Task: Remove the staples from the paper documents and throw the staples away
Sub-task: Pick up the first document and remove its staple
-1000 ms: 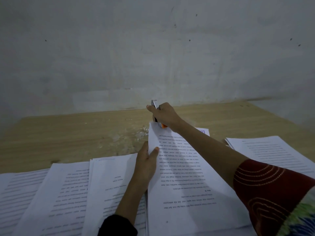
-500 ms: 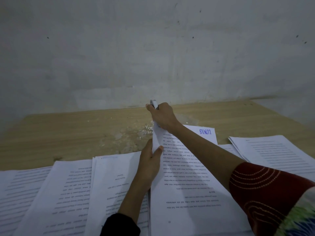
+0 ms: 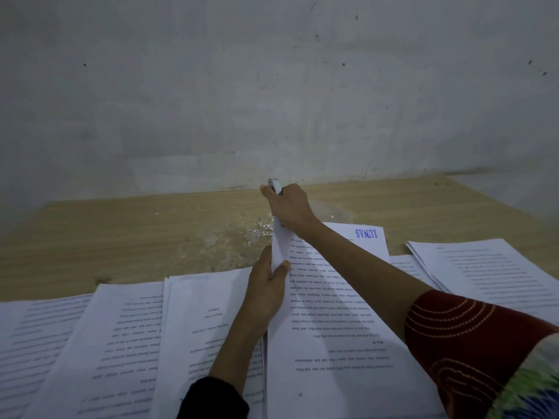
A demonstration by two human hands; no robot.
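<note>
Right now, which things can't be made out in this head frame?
Staple: hidden under the right hand at the document's far corner, head view.
Tool: only its metal end shows above the right hand's grip, head view.
Pale bits on the table: too small to name, head view.
Page text: too small and blurred to read, head view.

— Where is the right grip (image 3: 290,208)?

— Far forward. The arm runs up from the lower right, nearly straight. The forearm is bare and a red patterned sleeve (image 3: 453,331) covers the upper arm. The fingers curl round a slim metal tool (image 3: 274,186), whose tip pokes out above the knuckles.

— And the left grip (image 3: 267,287)?

— Nearer the body, back of the hand up. It pinches the edge of a printed sheet (image 3: 320,352), its thumb (image 3: 282,265) on top and the fingers hidden beneath. The forearm rises from the bottom centre, bare up to a dark cuff (image 3: 214,397).

— Do the arms touch?

— No, they are apart, the left arm to the left of the right forearm.
</note>
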